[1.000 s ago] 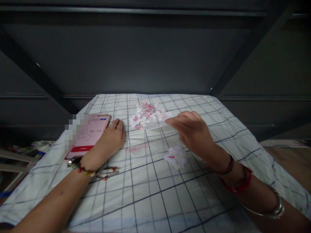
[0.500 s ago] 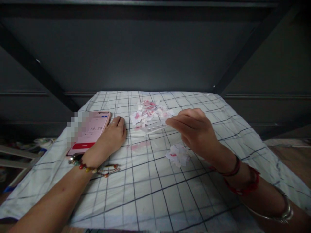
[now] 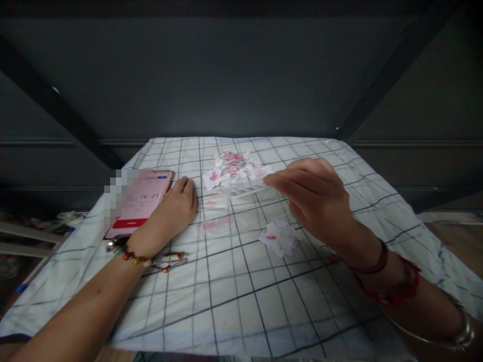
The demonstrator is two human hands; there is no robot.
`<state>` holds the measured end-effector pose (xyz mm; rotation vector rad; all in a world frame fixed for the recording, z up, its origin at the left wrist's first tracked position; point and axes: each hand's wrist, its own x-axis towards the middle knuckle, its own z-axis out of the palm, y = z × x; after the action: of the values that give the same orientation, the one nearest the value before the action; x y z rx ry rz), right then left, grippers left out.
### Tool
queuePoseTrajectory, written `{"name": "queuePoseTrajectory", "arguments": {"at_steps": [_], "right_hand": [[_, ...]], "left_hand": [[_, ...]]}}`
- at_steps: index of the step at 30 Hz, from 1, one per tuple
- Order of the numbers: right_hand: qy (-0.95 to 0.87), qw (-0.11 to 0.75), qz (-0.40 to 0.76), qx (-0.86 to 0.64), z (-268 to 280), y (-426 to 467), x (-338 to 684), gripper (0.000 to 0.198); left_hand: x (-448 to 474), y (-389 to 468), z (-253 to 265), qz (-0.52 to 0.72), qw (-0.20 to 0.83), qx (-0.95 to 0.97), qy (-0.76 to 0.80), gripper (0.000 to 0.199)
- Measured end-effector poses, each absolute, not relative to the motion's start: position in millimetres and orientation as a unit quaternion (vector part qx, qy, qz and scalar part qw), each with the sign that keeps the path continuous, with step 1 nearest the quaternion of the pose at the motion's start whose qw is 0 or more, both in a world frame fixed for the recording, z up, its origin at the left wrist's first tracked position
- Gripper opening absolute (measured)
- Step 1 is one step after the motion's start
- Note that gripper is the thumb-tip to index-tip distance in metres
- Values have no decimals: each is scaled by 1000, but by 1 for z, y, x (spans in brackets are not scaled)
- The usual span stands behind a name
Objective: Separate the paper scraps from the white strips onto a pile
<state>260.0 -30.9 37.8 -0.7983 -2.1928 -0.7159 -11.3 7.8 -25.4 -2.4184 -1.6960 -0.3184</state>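
Note:
My right hand [image 3: 315, 196] is raised over the table, its thumb and fingers pinched on the right end of a translucent white plastic strip with slots [image 3: 245, 189]. What the strip is exactly I cannot make out. Just behind it lies a heap of torn paper scraps [image 3: 234, 167], white with pink-red marks. A smaller pile of scraps [image 3: 279, 238] sits below my right hand, nearer to me. Beside the phone [image 3: 143, 201], my left hand [image 3: 177, 203] rests on the cloth with its fingers stretched forward, holding nothing.
A white cloth with dark grid lines [image 3: 226, 281] covers the table. Faint pink smears [image 3: 217, 223] show left of the middle. A dark panel wall [image 3: 226, 75] rises behind the table's far edge. At the left stands a pale slatted chair [image 3: 26, 241].
My right hand and the plastic strip have shifted slightly right and up in the view. My left hand stays by the phone, whose display went from 16:20 to 16:21.

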Motion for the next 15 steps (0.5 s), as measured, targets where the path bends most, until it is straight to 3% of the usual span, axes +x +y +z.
{"name": "queuePoseTrajectory", "arguments": {"at_steps": [15], "right_hand": [[-840,342,-292,-305,34,-30,258,31]], "left_hand": [[-9,7,-21,-80,74,-807,-580,42]]}}
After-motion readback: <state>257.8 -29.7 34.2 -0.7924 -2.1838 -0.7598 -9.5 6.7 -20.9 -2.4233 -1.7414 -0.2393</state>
